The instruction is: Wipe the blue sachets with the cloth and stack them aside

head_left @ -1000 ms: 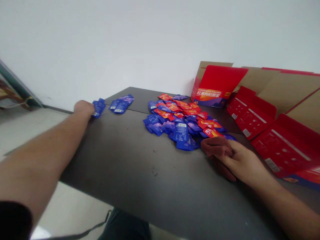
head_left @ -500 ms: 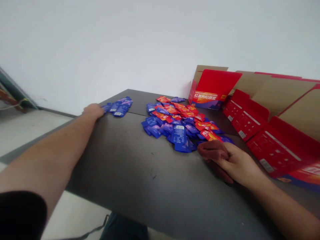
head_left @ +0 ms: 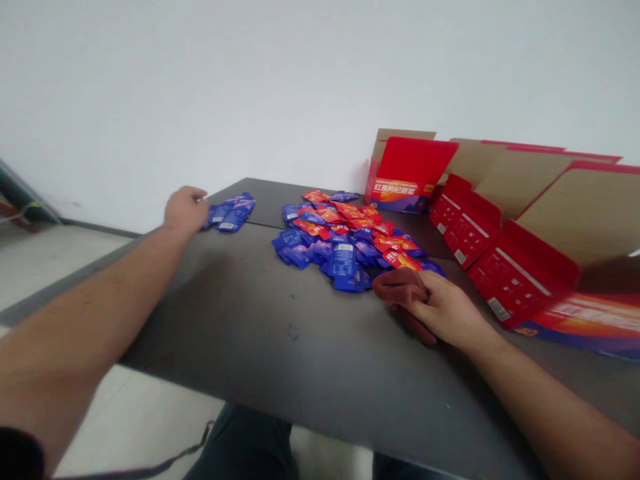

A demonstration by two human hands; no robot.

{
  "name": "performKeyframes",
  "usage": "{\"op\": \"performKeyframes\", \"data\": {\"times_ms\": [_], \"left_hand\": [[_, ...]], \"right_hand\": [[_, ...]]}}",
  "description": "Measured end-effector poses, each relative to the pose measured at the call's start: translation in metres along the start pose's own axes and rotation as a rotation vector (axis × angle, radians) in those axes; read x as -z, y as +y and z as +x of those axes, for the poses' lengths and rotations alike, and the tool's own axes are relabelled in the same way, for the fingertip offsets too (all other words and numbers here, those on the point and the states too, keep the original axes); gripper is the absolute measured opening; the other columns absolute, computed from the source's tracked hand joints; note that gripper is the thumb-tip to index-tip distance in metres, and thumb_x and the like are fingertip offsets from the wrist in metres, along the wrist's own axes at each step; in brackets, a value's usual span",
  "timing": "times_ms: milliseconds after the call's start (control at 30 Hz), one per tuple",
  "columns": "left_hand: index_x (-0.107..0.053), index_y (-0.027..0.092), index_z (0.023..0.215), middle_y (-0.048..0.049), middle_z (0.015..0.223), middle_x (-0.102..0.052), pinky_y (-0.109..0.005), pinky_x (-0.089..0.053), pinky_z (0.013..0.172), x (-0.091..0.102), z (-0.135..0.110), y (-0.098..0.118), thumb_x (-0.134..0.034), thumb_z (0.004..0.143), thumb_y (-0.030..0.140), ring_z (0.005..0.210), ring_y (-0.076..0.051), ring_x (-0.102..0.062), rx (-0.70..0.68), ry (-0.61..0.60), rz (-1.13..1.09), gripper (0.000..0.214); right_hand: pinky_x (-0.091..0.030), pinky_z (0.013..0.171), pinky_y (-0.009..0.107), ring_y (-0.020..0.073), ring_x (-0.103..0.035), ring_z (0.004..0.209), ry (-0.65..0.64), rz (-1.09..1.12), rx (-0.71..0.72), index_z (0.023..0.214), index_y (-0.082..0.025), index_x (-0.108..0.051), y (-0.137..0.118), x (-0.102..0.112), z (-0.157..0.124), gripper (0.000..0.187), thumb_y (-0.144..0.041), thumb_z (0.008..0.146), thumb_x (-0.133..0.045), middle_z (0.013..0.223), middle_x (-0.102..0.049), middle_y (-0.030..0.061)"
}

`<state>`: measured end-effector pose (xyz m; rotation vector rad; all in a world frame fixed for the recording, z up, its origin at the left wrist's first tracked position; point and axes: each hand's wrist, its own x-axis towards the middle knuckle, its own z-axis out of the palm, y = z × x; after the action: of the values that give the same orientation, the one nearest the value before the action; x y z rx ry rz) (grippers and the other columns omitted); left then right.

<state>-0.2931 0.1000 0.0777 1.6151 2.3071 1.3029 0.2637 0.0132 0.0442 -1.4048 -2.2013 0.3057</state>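
Where the fingers of your right hand (head_left: 445,310) bend down, they close on a dark red cloth (head_left: 397,287) lying on the surface (head_left: 300,347), at the near edge of the heap of red and blue sachets (head_left: 345,233). Your left hand (head_left: 185,208) sits far left with its fingers curled away from you, so you cannot tell whether they hold anything. Just right of it lies a small stack of blue sachets (head_left: 227,213). An open red carton (head_left: 405,177) stands beyond the heap. Flattened red cartons (head_left: 520,273) crowd the right, the nearest blurred and cut off.
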Motion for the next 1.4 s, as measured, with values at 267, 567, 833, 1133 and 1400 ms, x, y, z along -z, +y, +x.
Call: {"op": "performKeyframes", "data": {"times_ms": [267, 567, 833, 1133, 1400], "left_hand": [[-0.073, 0.018, 0.104, -0.0044, 0.091, -0.074, -0.030, -0.048, 0.076, -0.058, -0.093, 0.109, -0.066, 0.088, 0.034, 0.081, -0.020, -0.065, -0.374, -0.436, -0.007, 0.023], [-0.069, 0.017, 0.134, -0.0174, 0.129, -0.068, -0.044, -0.047, 0.107, -0.117, -0.166, 0.174, -0.049, 0.100, 0.025, 0.121, -0.030, -0.062, -1.030, -0.517, 0.099, 0.040], [-0.073, 0.029, 0.133, -0.0143, 0.128, -0.065, -0.038, -0.046, 0.089, -0.137, -0.141, 0.181, -0.045, 0.104, 0.022, 0.104, -0.026, -0.061, -1.331, -0.540, 0.461, 0.041], [-0.076, 0.023, 0.108, -0.0105, 0.116, -0.067, -0.037, -0.042, 0.086, -0.118, -0.131, 0.200, -0.055, 0.100, 0.020, 0.103, -0.025, -0.057, -1.439, -0.500, 0.506, 0.023], [-0.067, 0.014, 0.097, -0.0107, 0.099, -0.070, -0.037, -0.043, 0.087, -0.069, -0.147, 0.208, -0.051, 0.101, 0.028, 0.093, -0.023, -0.058, -1.124, -0.439, 0.393, 0.022]], "right_hand": [[-0.048, 0.072, 0.035, 0.0250, -0.069, 0.085, -0.009, -0.015, -0.019, 0.101, -0.020, -0.072, 0.003, 0.000, -0.002, 0.027, -0.042, 0.087, -0.064, 0.093, -0.076, 0.0065], [-0.043, 0.069, 0.032, 0.0214, -0.065, 0.081, 0.035, 0.009, 0.003, 0.096, -0.019, -0.069, 0.001, 0.002, -0.004, 0.023, -0.039, 0.086, -0.065, 0.091, -0.073, 0.0055], [-0.042, 0.071, 0.032, 0.0213, -0.064, 0.084, 0.018, 0.025, 0.045, 0.093, -0.019, -0.064, 0.003, 0.001, -0.004, 0.019, -0.037, 0.087, -0.064, 0.092, -0.071, 0.0063], [-0.042, 0.068, 0.033, 0.0225, -0.065, 0.082, 0.035, 0.062, 0.065, 0.090, -0.021, -0.064, 0.008, -0.004, -0.003, 0.018, -0.039, 0.089, -0.066, 0.090, -0.071, 0.0056], [-0.052, 0.076, 0.037, 0.0252, -0.070, 0.090, 0.293, 0.244, 0.035, 0.105, -0.022, -0.070, -0.001, 0.003, -0.009, 0.026, -0.041, 0.088, -0.070, 0.099, -0.075, 0.0055]]}}
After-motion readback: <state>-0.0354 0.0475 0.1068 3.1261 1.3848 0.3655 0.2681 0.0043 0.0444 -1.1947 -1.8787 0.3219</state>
